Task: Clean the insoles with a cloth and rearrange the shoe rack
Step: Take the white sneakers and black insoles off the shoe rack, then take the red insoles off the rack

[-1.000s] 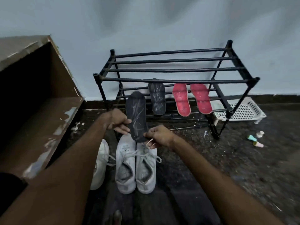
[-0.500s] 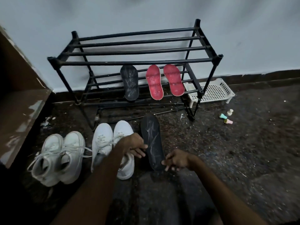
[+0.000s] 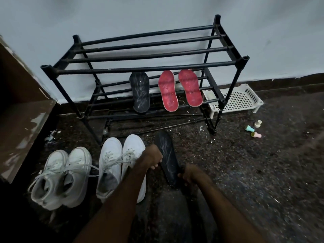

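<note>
I see a pale grey wall (image 3: 157,11), dark skirting (image 3: 289,81), speckled dark floor (image 3: 263,172), worn brown cabinet (image 3: 21,120) at left, dim light

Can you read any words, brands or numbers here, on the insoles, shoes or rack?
No readable text anywhere.
The held black insole: whitish streaks, scuffs rather than letters.
The black insole on the rack: the same.
The white shoes: no legible brand.

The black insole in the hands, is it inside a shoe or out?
Out. The black insole is held right of the white shoes, left hand and right hand gripping its edges.
</note>
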A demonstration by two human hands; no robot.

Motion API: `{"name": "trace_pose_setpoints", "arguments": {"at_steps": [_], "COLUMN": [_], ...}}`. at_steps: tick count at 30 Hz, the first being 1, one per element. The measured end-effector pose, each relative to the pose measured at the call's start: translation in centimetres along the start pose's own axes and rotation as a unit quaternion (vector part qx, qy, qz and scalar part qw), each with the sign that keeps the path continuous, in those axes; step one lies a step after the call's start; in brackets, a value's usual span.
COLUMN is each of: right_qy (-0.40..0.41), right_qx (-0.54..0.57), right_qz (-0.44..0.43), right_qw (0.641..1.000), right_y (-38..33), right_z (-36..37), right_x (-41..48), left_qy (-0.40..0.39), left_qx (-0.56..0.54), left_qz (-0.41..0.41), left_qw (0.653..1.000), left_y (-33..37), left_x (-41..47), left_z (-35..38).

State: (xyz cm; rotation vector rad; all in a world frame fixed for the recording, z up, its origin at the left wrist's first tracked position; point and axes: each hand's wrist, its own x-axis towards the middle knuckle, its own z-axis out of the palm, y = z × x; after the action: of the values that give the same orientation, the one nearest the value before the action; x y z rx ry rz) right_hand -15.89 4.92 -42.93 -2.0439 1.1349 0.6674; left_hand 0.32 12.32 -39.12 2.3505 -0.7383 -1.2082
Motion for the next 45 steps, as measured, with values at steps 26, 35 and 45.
{"name": "trace_pose_setpoints", "arguments": {"at_steps": [26,35,45], "right_qy": [0.143,0.025,0.024], "right_qx": [0.543,0.437,0.453], "right_qz": [-0.169,-0.138,-0.036], "right_qw": [0.81,0.888,0.89], "right_y": [-14.8,-1.9,8.6], "right_z": [-7.6,-1.5,1.0], "right_x": [-0.9,-10.2,-9.2], "left_qy": [0.155,0.214,0.006], "left_qx": [-0.535,-0.496,-0.383], "left_qz": [0.049,0.006,-0.008], "left_qw": [0.829,0.842,0.924], "left_y": [1.3,0.5,3.2], "left_x": [0.0,0.3,-0.3], "left_z": [-9.1,-3.0,6.8]}}
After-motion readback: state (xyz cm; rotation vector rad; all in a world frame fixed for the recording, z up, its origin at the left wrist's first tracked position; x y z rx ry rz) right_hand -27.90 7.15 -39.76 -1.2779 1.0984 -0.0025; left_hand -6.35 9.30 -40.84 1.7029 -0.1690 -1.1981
